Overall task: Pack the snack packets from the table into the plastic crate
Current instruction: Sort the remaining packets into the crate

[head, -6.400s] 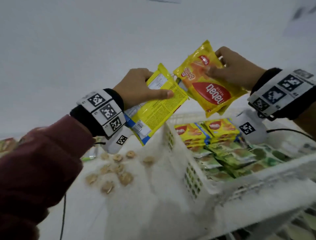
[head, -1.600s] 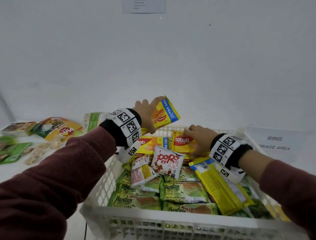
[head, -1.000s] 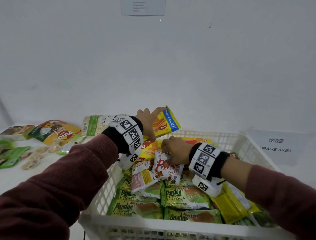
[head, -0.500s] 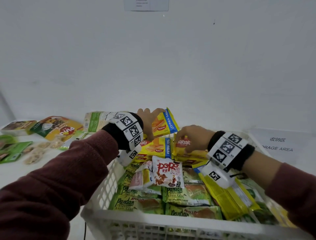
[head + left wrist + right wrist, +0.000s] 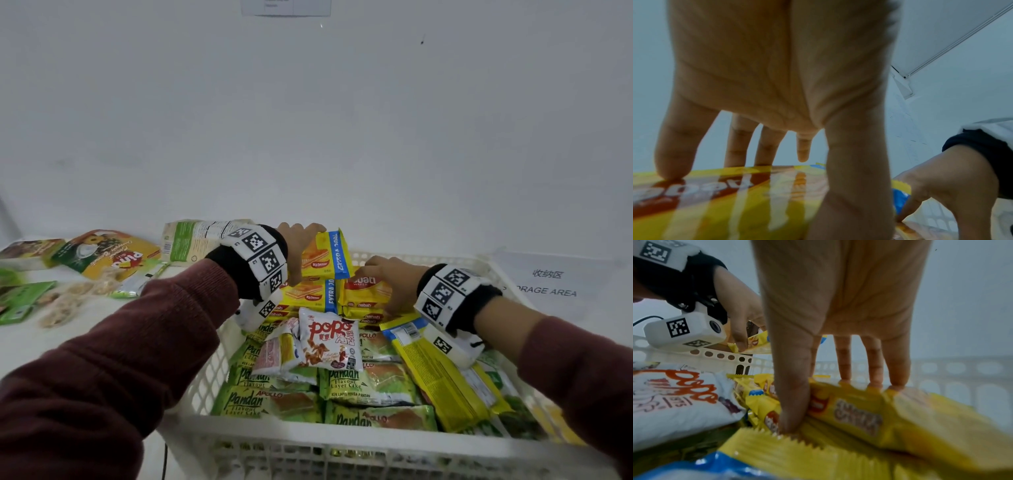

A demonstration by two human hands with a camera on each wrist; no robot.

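Note:
The white plastic crate [image 5: 342, 442] is nearly full of snack packets. My left hand [image 5: 301, 250] [image 5: 760, 175] grips a yellow wafer packet with a blue band [image 5: 325, 255] [image 5: 725, 203], fingers over its far edge and thumb on the near side. It holds the packet tilted above the stack at the crate's far left. My right hand [image 5: 383, 284] [image 5: 834, 404] pinches a yellow nabati packet [image 5: 363, 291] [image 5: 859, 415] lying on the far stack, thumb at its near end and fingers at its far end.
A white popo packet [image 5: 329, 342], green pandan cake packets [image 5: 370, 380] and a long yellow packet [image 5: 435, 373] lie in the crate's near part. Left on the table are a green-white box [image 5: 195, 240], a yellow packet [image 5: 109, 253] and green packets [image 5: 20, 298]. A storage-area sign [image 5: 548, 284] lies at right.
Both hands brought their packets down from the air over the crate. My right hand went to the popo packet, then back to the nabati stack. The left has barely moved lately.

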